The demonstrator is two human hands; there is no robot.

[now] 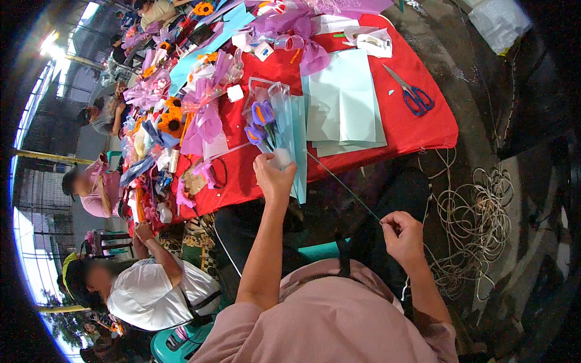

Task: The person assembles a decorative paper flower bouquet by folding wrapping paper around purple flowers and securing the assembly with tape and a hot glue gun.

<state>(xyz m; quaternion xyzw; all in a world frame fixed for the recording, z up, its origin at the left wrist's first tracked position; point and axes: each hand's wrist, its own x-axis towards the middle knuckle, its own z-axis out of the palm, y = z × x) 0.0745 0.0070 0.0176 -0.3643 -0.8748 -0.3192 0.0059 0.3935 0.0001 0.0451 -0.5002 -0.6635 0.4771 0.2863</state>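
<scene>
My left hand (275, 175) is closed round the base of a small bouquet of purple artificial flowers (262, 114), at the table's front edge. Translucent and pale blue wrapping paper (298, 133) stands around the flowers, and something white and rounded (281, 158) shows beside my fingers. A thin green strand (345, 189) runs taut from beside the bouquet down to the right. Its other end is pinched between the thumb and fingers of my right hand (404, 237), held in front of my lap. I cannot tell whether the strand is string or tape.
Pale blue paper sheets (344, 100) and blue-handled scissors (413, 94) lie on the red tablecloth (417, 133). A tape dispenser (374, 43) sits farther back. Sunflowers (172, 121) and wrapped bouquets crowd the left. A co-worker (151, 293) sits at left; tangled cord (475, 212) lies at right.
</scene>
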